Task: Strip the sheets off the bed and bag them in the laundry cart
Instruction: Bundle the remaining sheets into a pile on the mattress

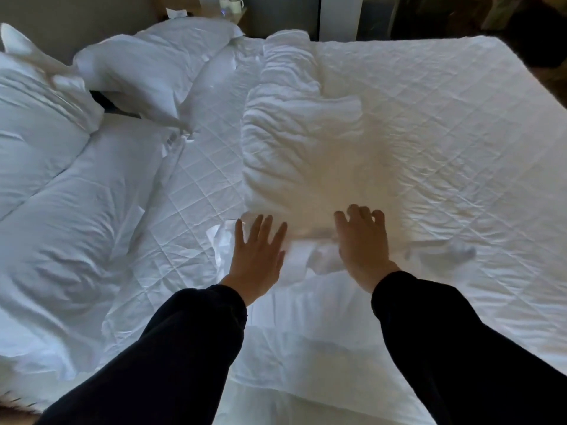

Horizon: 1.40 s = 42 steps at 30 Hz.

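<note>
Where the sheet [306, 154] ends, the left hand [257, 256] lies flat.

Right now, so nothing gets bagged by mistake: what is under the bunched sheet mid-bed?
The quilted mattress pad shows on both sides of the bunched sheet, which lies on it. Anything inside its folds is covered and cannot be seen.

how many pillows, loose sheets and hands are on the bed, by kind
pillows: 3
sheet, bunched mid-bed: 1
hands, left hand and right hand: 2
total: 6
</note>
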{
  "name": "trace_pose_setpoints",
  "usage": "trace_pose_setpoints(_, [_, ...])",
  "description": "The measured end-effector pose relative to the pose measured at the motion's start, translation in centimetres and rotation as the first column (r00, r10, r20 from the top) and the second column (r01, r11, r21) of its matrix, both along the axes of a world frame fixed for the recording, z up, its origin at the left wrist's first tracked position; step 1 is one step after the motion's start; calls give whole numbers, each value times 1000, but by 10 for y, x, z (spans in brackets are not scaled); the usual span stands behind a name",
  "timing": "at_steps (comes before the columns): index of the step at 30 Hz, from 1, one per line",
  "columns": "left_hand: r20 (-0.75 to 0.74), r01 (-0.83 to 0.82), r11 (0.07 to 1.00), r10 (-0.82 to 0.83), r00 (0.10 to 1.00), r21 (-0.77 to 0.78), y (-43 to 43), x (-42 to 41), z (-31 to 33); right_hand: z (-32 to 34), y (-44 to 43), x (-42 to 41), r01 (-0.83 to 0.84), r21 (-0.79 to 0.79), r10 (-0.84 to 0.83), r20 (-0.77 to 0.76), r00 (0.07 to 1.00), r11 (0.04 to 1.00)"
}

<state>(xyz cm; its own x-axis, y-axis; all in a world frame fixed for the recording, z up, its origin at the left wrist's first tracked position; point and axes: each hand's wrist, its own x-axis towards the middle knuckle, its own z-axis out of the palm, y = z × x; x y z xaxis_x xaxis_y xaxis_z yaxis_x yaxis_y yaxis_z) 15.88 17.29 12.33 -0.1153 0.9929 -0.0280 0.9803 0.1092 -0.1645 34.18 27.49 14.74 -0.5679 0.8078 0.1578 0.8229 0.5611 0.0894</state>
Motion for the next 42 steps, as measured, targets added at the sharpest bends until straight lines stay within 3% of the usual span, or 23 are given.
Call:
trace_pose_setpoints(2, [82, -6, 987, 19, 996, -163, 12, -3, -21, -16, -5, -14, -63, 12, 64, -53, 997, 998])
trace_pose_setpoints(5, [109, 15, 971, 11, 994, -241, 24, -7, -53, -53, -11, -22, -62, -119, 67, 41, 997, 991])
trace_pose_setpoints(9, [158, 58, 973, -23, 987, -224, 37, -16, -89, -98, -1, -7, -8, -277, 53, 155, 987, 961])
trace_pose_setpoints(22, [135, 87, 971, -57, 989, -223, 47, -22, -169, -184, 13, -5, -29, -516, 114, 135, 984, 856])
trace_pose_setpoints(27, [97, 52, 978, -32, 995, -202, 40, -19, -152, -165, -8, -4, -32, -358, 78, 115, 990, 933])
trace_pose_setpoints(32, [120, 165, 986, -162, 979, -10, 26, -24, -132, -146, -23, 16, 7, -250, 17, 90, 996, 968])
trace_pose_setpoints(35, [158, 69, 994, -82, 984, 84, 46, -35, -110, -131, 1, 18, 88, -157, -68, 127, 990, 984])
trace_pose_setpoints(37, [298, -89, 989, 50, 953, 119, 66, -39, -90, -126, 23, 18, 158, -104, -143, 138, 980, 982])
trace_pose_setpoints(40, [494, -300, 928, 159, 855, 221, 99, -49, -69, -115, 51, 23, 305, -141, -268, 231, 935, 942])
trace_pose_setpoints(42, [653, -436, 871, 195, 732, 228, 123, -60, -58, -101, 69, 23, 352, -165, -299, 277, 913, 921])
